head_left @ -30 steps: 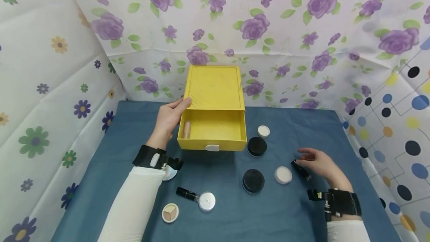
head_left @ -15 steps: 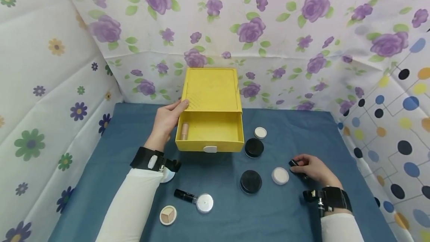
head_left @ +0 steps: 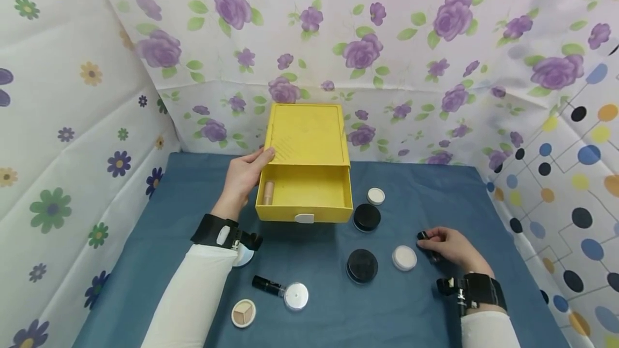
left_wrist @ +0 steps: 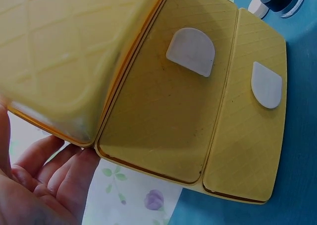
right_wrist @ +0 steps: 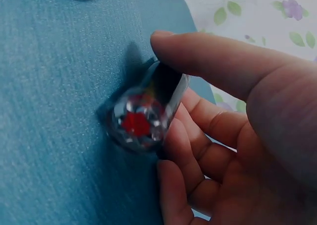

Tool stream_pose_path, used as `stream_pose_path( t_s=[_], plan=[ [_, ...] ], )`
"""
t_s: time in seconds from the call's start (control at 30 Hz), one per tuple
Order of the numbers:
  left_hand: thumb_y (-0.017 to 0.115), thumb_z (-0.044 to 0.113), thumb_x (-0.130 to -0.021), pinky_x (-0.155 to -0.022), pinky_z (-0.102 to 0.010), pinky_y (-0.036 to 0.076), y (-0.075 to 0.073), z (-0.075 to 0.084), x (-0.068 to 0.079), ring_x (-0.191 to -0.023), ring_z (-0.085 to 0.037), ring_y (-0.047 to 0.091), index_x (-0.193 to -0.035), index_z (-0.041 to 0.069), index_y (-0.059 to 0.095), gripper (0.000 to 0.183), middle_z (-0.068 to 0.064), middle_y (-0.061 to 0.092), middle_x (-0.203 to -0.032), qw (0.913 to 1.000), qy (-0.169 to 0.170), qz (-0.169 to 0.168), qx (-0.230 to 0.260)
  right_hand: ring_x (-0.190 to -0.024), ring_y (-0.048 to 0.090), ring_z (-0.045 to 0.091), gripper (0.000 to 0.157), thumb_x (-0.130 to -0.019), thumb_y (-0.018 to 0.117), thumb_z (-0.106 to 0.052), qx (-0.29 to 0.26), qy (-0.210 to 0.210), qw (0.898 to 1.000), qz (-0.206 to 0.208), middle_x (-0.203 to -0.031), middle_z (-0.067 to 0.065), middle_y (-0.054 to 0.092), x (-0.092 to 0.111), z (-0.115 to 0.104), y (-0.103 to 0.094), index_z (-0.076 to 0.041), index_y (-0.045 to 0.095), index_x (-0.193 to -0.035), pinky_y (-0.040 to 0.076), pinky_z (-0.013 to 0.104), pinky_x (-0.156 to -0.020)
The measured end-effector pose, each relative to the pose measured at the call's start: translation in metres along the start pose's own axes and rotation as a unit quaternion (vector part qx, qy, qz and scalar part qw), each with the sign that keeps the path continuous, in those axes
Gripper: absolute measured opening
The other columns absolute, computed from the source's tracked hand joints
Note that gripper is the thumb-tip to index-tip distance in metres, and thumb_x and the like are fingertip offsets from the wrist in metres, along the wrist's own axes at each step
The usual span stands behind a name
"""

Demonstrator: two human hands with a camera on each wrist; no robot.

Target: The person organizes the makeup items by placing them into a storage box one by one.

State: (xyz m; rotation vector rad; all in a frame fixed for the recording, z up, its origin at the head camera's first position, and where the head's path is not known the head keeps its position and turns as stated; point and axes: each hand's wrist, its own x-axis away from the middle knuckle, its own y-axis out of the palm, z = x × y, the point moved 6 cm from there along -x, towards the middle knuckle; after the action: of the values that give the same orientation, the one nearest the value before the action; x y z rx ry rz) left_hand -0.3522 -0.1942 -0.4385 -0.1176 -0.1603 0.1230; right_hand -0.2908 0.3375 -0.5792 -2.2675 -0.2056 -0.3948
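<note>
In the head view, a yellow drawer box (head_left: 309, 134) stands at the back of the table, its top drawer (head_left: 313, 191) pulled out. A beige tube (head_left: 268, 193) lies at the left inside that drawer. My left hand (head_left: 243, 177) grips the box's left side, thumb on the top edge. Two lower drawers with white tabs (left_wrist: 192, 51) are closed in the left wrist view. At the right, my right hand (head_left: 454, 246) pinches a black lipstick (right_wrist: 136, 121) between thumb and fingers, close over the blue cloth; its clear end shows red.
Between the hands lie black-lidded jars (head_left: 362, 266), a white round compact (head_left: 404, 258) and a small white pot (head_left: 375, 196). Nearer the front are another black lipstick (head_left: 267, 284), a silver-white jar (head_left: 296, 296) and a three-colour concealer palette (head_left: 243, 313). Patterned cloth walls (head_left: 314, 69) enclose the table.
My right hand has come down onto the black lipstick and closed its fingers on it. The left hand keeps its hold on the drawer box; the head view has shifted slightly.
</note>
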Motion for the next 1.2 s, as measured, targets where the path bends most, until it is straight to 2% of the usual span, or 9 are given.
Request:
stream_pose_path(
  t_s=[0.13, 0.3, 0.57, 0.87, 1.0, 1.2],
  plan=[
    [0.072, 0.072, -0.072, -0.094, -0.044, 0.053, 0.0006, 0.0002, 0.0004, -0.113, -0.023, 0.060, -0.144, 0.023, 0.052, 0.089, -0.008, 0.052, -0.144, 1.0000, 0.001, -0.001, -0.002, -0.086, 0.055, 0.023, 0.061, -0.091, 0.064, -0.058, 0.013, -0.005, 1.000, -0.002, -0.102, 0.010, 0.062, 0.0033, 0.0026, -0.0011, -0.004, 0.060, -0.119, 0.045, 0.037, -0.072],
    [0.072, 0.072, -0.072, -0.095, -0.044, 0.053, 0.0013, 0.0019, 0.0003, -0.114, -0.022, 0.060, -0.143, 0.024, 0.053, 0.087, -0.008, 0.052, -0.144, 1.0000, 0.003, -0.001, -0.002, -0.097, 0.055, 0.026, 0.065, -0.095, 0.055, -0.061, -0.003, 0.007, 1.000, -0.008, -0.114, 0.014, 0.059, 0.0067, 0.0056, -0.0024, -0.003, 0.057, -0.126, 0.047, 0.042, -0.079],
    [0.073, 0.070, -0.073, -0.095, -0.044, 0.053, 0.0025, 0.0015, 0.0004, -0.113, -0.021, 0.060, -0.143, 0.023, 0.053, 0.086, -0.008, 0.053, -0.144, 1.0000, 0.002, -0.003, 0.008, -0.095, 0.054, 0.026, 0.061, -0.102, 0.046, -0.055, -0.037, 0.022, 0.999, 0.001, -0.107, 0.014, 0.059, 0.0080, 0.0064, -0.0024, 0.001, 0.053, -0.124, 0.044, 0.039, -0.077],
    [0.072, 0.070, -0.073, -0.095, -0.043, 0.053, 0.0012, 0.0015, 0.0009, -0.114, -0.021, 0.060, -0.143, 0.024, 0.053, 0.085, -0.007, 0.053, -0.143, 1.0000, -0.002, 0.002, 0.004, -0.084, 0.052, 0.024, 0.057, -0.103, 0.041, -0.056, -0.031, 0.035, 0.999, 0.014, -0.095, 0.010, 0.054, 0.0067, 0.0098, -0.0020, -0.001, 0.052, -0.115, 0.040, 0.035, -0.069],
    [0.072, 0.071, -0.073, -0.096, -0.043, 0.053, 0.0006, 0.0018, 0.0012, -0.115, -0.021, 0.060, -0.143, 0.024, 0.053, 0.086, -0.006, 0.053, -0.144, 1.0000, 0.000, 0.003, 0.003, -0.089, 0.053, 0.024, 0.061, -0.103, 0.042, -0.054, -0.035, 0.025, 0.999, 0.009, -0.101, 0.012, 0.057, 0.0056, 0.0099, -0.0019, 0.002, 0.051, -0.124, 0.043, 0.035, -0.072],
    [0.072, 0.071, -0.073, -0.094, -0.042, 0.054, 0.0004, -0.0001, 0.0013, -0.111, -0.020, 0.061, -0.142, 0.024, 0.053, 0.086, -0.007, 0.055, -0.141, 1.0000, 0.000, 0.005, 0.005, -0.093, 0.057, 0.020, 0.071, -0.103, 0.046, -0.052, -0.060, 0.024, 0.998, 0.009, -0.113, 0.018, 0.058, 0.0027, 0.0098, -0.0050, 0.007, 0.040, -0.141, 0.052, 0.032, -0.075]
  ],
)
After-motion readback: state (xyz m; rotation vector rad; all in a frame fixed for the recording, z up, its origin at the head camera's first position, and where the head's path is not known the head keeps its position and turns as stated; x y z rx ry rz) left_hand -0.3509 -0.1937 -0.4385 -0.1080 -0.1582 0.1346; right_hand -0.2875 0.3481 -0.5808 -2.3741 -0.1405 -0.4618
